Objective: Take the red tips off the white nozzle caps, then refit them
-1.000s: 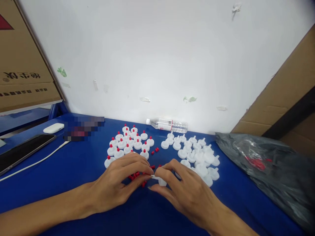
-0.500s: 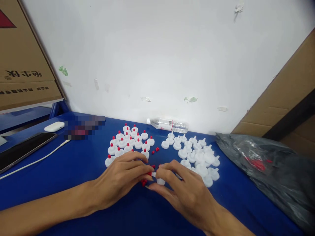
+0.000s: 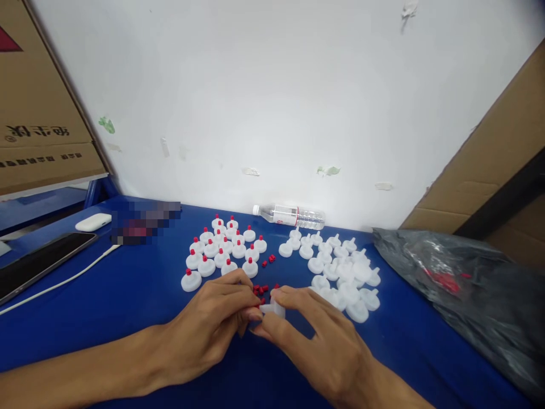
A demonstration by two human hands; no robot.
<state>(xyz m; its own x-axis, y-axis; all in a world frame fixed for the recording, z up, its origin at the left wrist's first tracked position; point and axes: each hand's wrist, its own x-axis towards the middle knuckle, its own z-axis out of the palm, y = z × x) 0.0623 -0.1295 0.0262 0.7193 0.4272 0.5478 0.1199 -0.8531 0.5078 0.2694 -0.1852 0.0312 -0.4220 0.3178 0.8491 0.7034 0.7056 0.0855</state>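
Between the thumb and fingers of my right hand (image 3: 326,332) is a white nozzle cap (image 3: 279,308), turned on its side with its spout pointing left. My left hand (image 3: 221,318) is pinched at the spout's tip, on a small red cap mostly hidden by the fingers. Loose red caps (image 3: 261,289) lie on the blue table just beyond my fingertips. To the left stands a group of white nozzle caps with red tips (image 3: 221,258). Bare white nozzle caps (image 3: 340,267) are heaped to the right, some partly behind my right hand.
A clear plastic bottle (image 3: 289,216) lies along the wall. At the left are a phone (image 3: 42,267), a white case (image 3: 93,221) and a white cable (image 3: 72,278). A grey plastic bag (image 3: 468,301) with red pieces covers the right side. Cardboard (image 3: 481,147) leans behind it.
My left hand has drawn its fingers in to a tighter pinch and moved slightly down, uncovering more loose red caps. My right hand still holds the white nozzle cap.
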